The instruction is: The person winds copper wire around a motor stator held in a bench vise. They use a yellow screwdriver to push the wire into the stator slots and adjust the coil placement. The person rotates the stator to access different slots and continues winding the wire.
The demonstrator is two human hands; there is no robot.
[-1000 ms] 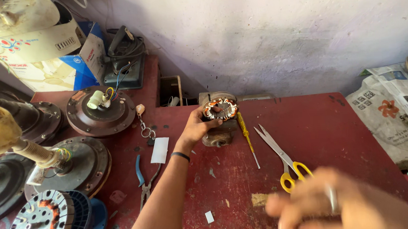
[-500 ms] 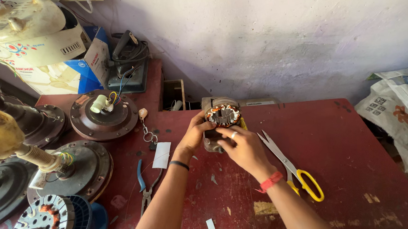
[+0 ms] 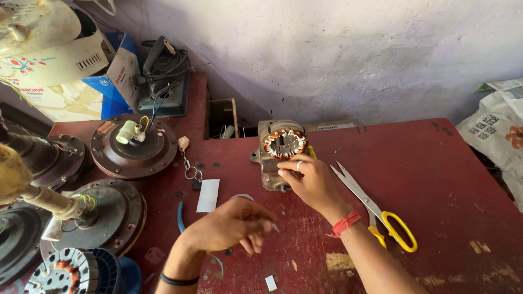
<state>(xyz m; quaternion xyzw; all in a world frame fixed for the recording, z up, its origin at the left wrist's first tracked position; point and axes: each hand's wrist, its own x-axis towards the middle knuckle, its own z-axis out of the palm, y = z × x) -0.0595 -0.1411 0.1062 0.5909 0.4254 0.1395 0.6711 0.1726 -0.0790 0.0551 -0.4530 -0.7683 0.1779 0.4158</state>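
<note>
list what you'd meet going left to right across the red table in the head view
brown round motor housing → key ring → white paper slip → left hand → motor stator → right hand → yellow-handled scissors

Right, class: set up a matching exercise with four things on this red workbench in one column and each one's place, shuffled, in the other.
Things:
1. scissors
2. motor stator
3. white card
4. key ring

Places:
A. under the right hand's fingers
B. beside the right wrist
C. just beyond the white card
D. beyond the left hand

Pairs: 1-B, 2-A, 3-D, 4-C
</note>
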